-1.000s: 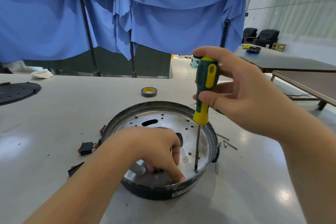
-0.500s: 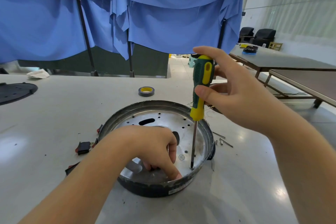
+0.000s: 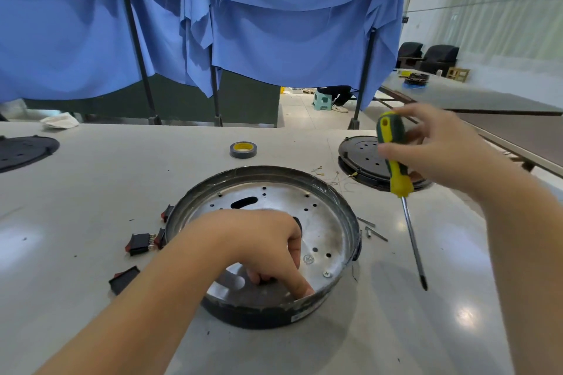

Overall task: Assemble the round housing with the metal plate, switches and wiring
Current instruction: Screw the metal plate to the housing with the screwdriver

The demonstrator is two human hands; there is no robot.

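Nearest on the desk [image 3: 91,192], the left hand [image 3: 262,240] presses the plate [image 3: 320,222] into the housing [image 3: 262,313], one screw [image 3: 327,274] seated, right hand [image 3: 438,152] gripping a lifted screwdriver [image 3: 396,173], while switches [image 3: 140,243], spare screws [image 3: 370,228] and wiring [image 3: 332,176] lie unfitted beyond

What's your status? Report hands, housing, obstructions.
Left hand pressing metal plate inside round housing. Right hand gripping screwdriver, tip outside housing. One screw seated. Nothing blocking.
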